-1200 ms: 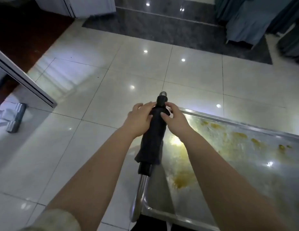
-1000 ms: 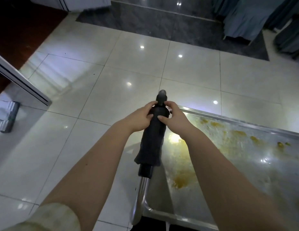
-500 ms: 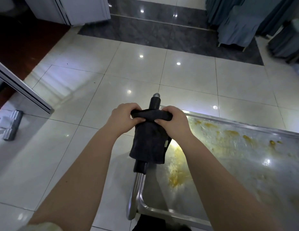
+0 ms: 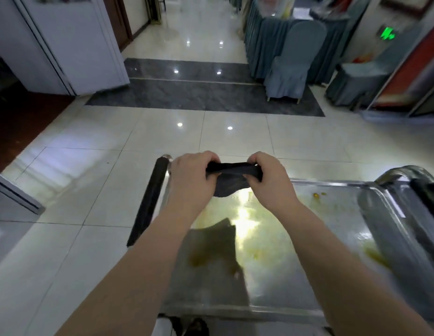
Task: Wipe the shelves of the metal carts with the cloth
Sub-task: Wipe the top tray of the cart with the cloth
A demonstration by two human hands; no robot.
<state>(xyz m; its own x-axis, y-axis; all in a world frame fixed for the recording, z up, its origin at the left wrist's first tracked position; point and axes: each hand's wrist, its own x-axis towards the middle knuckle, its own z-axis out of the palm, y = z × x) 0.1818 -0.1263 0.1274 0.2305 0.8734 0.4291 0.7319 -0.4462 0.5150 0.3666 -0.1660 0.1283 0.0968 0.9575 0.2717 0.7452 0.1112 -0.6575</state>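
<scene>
1. Both hands, left hand [image 4: 189, 177] and right hand [image 4: 269, 180], pinch the dark cloth [image 4: 231, 175] taut, mid-frame, above the stained cart shelf [image 4: 295, 251].
2. Risk: bunched cloth might only smear those yellow stains [image 4: 375, 259].

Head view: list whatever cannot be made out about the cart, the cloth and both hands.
Cart's lower shelves: hidden beneath the top shelf.
Cloth: its ends are bunched inside the left hand and right hand, so its full size is hidden.
Right cart handle: cut off by the right edge, blurred.
Green wall sign: too blurred to read.
</scene>
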